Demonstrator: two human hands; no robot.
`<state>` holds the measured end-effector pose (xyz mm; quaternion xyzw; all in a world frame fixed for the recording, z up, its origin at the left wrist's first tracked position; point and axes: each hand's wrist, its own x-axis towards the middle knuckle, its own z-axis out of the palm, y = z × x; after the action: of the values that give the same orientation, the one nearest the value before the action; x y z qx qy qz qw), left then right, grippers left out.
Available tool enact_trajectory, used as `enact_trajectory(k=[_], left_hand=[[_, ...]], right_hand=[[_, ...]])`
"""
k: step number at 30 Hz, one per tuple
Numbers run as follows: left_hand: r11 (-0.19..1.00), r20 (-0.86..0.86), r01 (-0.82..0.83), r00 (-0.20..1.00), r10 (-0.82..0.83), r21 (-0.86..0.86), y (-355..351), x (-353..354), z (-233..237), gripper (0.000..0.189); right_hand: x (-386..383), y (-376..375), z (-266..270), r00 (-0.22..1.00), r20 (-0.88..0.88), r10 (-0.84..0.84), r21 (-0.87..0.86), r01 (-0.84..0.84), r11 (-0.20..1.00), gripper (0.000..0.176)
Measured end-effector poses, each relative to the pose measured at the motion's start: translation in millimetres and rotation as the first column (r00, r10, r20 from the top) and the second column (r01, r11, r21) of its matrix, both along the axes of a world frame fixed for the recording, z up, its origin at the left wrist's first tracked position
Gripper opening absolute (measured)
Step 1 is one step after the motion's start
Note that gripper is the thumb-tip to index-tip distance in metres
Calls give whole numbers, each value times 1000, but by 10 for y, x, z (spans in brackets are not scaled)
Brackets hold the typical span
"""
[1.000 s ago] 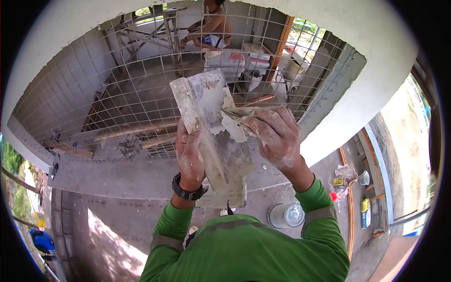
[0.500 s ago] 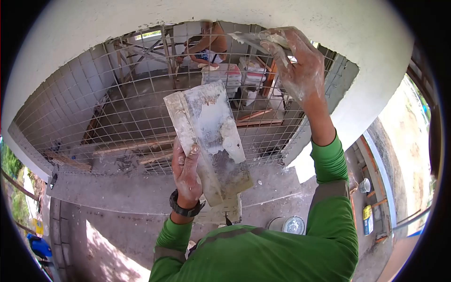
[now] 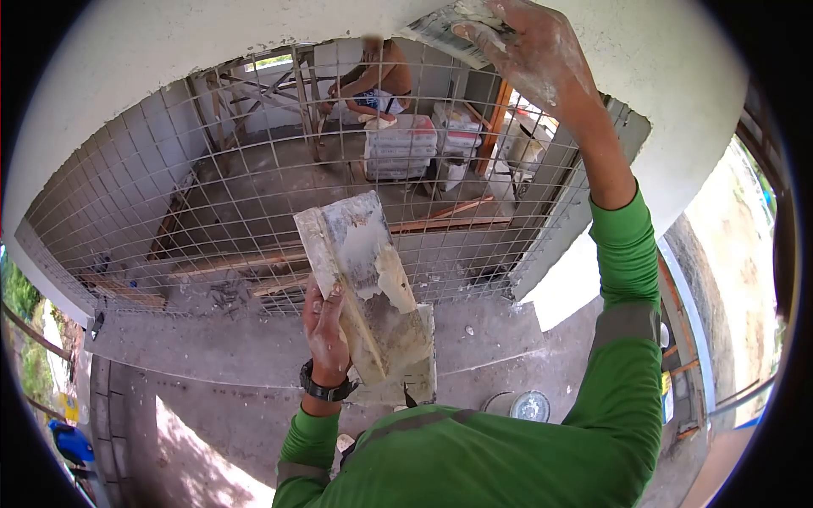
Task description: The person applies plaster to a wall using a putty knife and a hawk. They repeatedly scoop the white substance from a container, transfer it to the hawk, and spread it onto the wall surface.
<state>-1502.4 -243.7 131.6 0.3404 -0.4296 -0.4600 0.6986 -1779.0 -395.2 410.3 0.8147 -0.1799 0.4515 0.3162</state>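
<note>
My left hand (image 3: pixel 328 340), coated in pale dust and with a dark watch on the wrist, grips the left edge of a plaster-smeared hawk board (image 3: pixel 370 292). White filler is spread over the board's upper part, and its lower part is barer. Up high, my right hand (image 3: pixel 546 63) is closed around a putty knife (image 3: pixel 445 34) with a wide blade. That blade lies at the underside edge of the white wall (image 3: pixel 686 93) above the opening; whether it presses on the surface is hard to tell. White smears cover my right fingers.
A wire mesh grille (image 3: pixel 246 182) spans the opening in front of me. Behind it a person (image 3: pixel 389 72) sits near stacked bags (image 3: pixel 400 148) and timber planks (image 3: pixel 246 261). Below me stands a lidded bucket (image 3: pixel 530 406).
My right hand has risen with the putty knife, bringing the blade to the wall edge. My left hand has lowered the hawk board slightly, tilting it.
</note>
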Motion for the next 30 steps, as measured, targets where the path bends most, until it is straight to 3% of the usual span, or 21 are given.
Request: enact_trajectory(k=[2, 3, 6, 7, 8, 10, 11, 12, 14, 15, 16, 17, 18, 20, 21, 22, 24, 25, 26, 28, 30], left_hand=[[1000, 20, -12, 1000, 12, -19, 4, -11, -36, 46], [999, 38, -25, 999, 26, -38, 4, -4, -51, 46], [998, 66, -49, 997, 51, -29, 6, 31, -107, 46], [998, 61, -55, 997, 56, -22, 50, 54, -154, 46], [998, 89, -65, 994, 66, -12, 76, 78, -185, 45], [997, 115, -76, 990, 76, -3, 115, 103, -194, 45], [996, 103, -86, 991, 82, 34, -1, 71, -115, 45], [994, 93, -93, 992, 87, 60, 0, 64, -94, 45], [994, 61, -93, 994, 89, 64, 0, 51, -109, 45], [994, 31, -88, 996, 87, 68, -1, 51, -120, 45], [993, 35, -90, 995, 88, 70, -9, 57, -129, 45], [994, 32, -91, 995, 89, 54, -29, 52, -133, 45], [995, 27, -93, 995, 92, 40, -31, 37, -149, 44], [992, 20, -99, 995, 98, 75, 15, -8, -70, 44], [991, 13, -97, 995, 96, 94, 34, -1, -38, 44], [991, 13, -101, 995, 100, 92, 32, -3, -38, 44], [992, -40, -71, 996, 75, 103, 24, -6, -38, 44], [992, -40, -75, 996, 79, 99, 19, -3, -56, 44], [991, 30, -110, 994, 108, 83, 9, 33, -133, 45], [987, 99, -147, 985, 141, 63, 19, 76, -196, 45], [985, 152, -161, 977, 152, 53, 35, 92, -210, 50]], right_hand=[[1, -87, -5, 992, -32, -122, -509, 89, 856, 16], [6, -53, 34, 992, -28, -123, -506, 92, 857, 16], [42, 206, 369, 974, 106, -198, -41, 203, 978, 16], [39, 290, 358, 993, 121, -4, 215, -22, 976, 19], [63, 104, 313, 993, 118, 1, 218, -27, 976, 19], [150, -350, 222, 909, -151, 388, -353, -416, 838, 30], [49, -493, 226, 921, -28, 387, 578, -302, 758, 46], [208, -735, 141, 881, -129, 456, 31, -456, 890, 46], [340, -462, 136, 854, 246, 459, 475, -519, 711, 39], [340, -507, 237, 852, 250, 460, 477, -522, 708, 39], [339, -583, 400, 994, -15, 110, 48, -109, 993, 37], [311, -614, 605, 936, -66, -347, -464, 279, 841, 35], [381, 9, 959, 899, -276, -340, 306, 418, 856, 41], [186, -376, 810, 942, 136, -307, 96, 296, 950, 44], [211, -215, 850, 993, 50, -107, 501, 67, 863, 49], [247, -207, 753, 993, 51, -103, 499, 64, 864, 49], [355, -330, 414, 970, -1, -241, 73, 241, 968, 44], [267, -515, 328, 973, -111, 202, 100, -191, 977, 38], [366, -757, 253, 940, -49, 338, 128, -330, 935, 34], [636, -582, 587, 884, -396, -249, 110, 314, 943, 37], [667, -489, 791, 879, -319, -353, 186, 424, 887, 37]])
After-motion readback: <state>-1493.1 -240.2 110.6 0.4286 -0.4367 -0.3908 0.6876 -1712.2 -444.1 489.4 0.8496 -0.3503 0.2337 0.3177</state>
